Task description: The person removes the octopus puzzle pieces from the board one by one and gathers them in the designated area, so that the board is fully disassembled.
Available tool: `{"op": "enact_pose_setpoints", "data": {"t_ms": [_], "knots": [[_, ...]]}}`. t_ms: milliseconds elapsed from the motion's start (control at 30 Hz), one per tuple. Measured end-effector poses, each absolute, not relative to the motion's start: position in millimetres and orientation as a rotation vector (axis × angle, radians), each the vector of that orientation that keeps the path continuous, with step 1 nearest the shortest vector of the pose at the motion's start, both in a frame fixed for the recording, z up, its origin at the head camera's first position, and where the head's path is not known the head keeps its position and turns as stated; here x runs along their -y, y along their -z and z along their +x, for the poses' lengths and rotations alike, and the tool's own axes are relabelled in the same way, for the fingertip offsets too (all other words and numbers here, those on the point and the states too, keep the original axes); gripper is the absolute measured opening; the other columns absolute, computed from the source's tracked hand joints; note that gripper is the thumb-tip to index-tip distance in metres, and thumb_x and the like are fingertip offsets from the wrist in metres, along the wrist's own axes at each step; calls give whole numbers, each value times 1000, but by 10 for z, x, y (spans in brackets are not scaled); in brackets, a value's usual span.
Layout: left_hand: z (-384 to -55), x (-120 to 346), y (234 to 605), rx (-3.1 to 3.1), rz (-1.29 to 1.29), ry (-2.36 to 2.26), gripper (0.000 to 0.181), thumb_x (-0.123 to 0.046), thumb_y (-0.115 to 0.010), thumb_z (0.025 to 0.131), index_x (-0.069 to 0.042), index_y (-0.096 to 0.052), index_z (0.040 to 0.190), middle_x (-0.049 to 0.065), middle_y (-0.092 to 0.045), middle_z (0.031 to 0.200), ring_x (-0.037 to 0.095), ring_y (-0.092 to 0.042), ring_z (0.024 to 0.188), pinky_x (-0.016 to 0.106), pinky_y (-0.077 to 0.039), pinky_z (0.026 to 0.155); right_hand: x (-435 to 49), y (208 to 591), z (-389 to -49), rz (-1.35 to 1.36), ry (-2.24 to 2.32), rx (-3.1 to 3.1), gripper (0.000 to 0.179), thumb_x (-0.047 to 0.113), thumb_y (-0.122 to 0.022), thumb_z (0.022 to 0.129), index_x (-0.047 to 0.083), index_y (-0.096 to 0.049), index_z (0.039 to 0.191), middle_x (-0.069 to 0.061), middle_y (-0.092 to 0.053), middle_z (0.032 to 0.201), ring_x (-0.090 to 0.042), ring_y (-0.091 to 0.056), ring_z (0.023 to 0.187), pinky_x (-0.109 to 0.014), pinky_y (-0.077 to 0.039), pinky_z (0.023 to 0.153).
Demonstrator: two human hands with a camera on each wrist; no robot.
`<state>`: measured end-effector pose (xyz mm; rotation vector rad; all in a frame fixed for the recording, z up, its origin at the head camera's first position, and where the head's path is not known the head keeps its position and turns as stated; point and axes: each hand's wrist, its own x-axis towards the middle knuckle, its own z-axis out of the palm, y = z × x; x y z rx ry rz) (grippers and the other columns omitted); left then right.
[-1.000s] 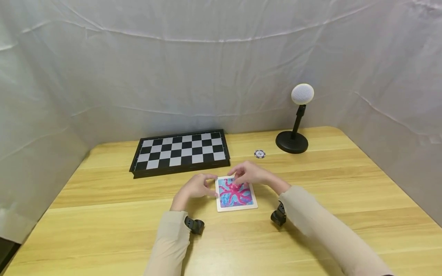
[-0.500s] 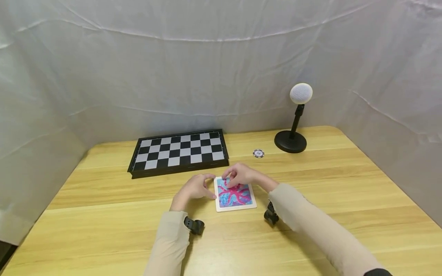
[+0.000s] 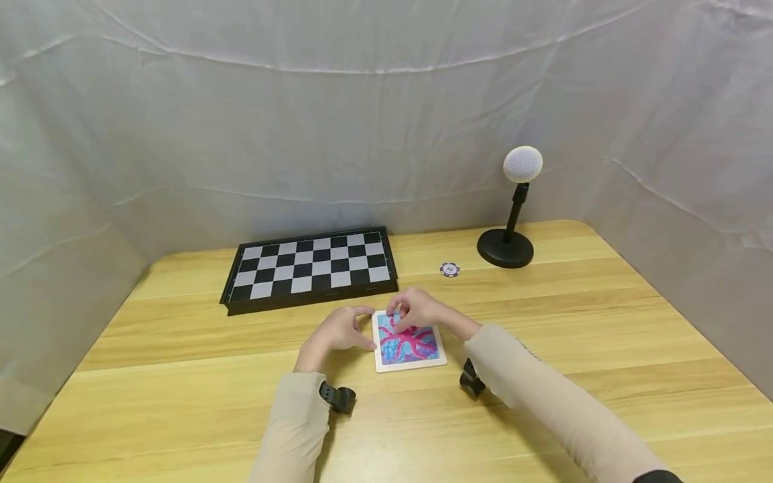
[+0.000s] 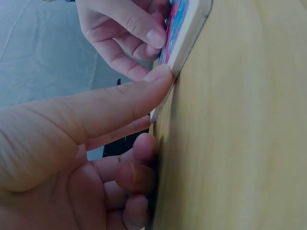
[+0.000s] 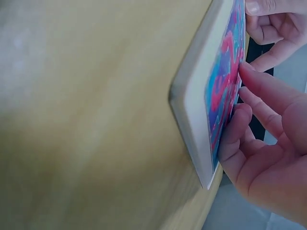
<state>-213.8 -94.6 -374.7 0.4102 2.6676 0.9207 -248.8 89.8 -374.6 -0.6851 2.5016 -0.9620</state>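
Note:
A square white-framed picture board (image 3: 412, 366) with a pink octopus on blue lies on the wooden table. My left hand (image 3: 339, 330) is at its left side, thumb against the edge and index fingertip at the far-left corner. In the left wrist view its other fingers curl loosely beside the board. My right hand (image 3: 423, 307) reaches over the far edge and rests its thumb and fingertips on the upper part of the octopus picture (image 5: 224, 79). It covers part of the octopus's head, and nothing shows pinched between those fingertips.
Behind the hands, to the left, lies a black-and-white chessboard (image 3: 311, 265) in a black case. A poker chip (image 3: 449, 270) lies beyond the picture board. A round white microphone-like head on a black stand (image 3: 506, 248) is at the back right. Pale cloth hangs around the table.
My right hand has slid left across the picture, covering more of the octopus's head. The left hand keeps its place at the board's left edge. The whole view has shifted slightly.

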Motion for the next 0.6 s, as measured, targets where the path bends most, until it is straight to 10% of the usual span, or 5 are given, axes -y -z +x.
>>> {"op": "enact_pose_setpoints", "data": {"t_ms": [600], "knots": [[-2127, 951, 3747, -2673, 406, -894, 65, -14, -78, 66, -6, -51, 125, 2, -50, 64, 14, -44, 58, 25, -37, 55, -849, 3754, -2509, -669, 859, -2525, 24, 7, -73, 72, 6, -62, 93, -2, -47, 67, -11, -40, 59, -18, -35, 51]]}}
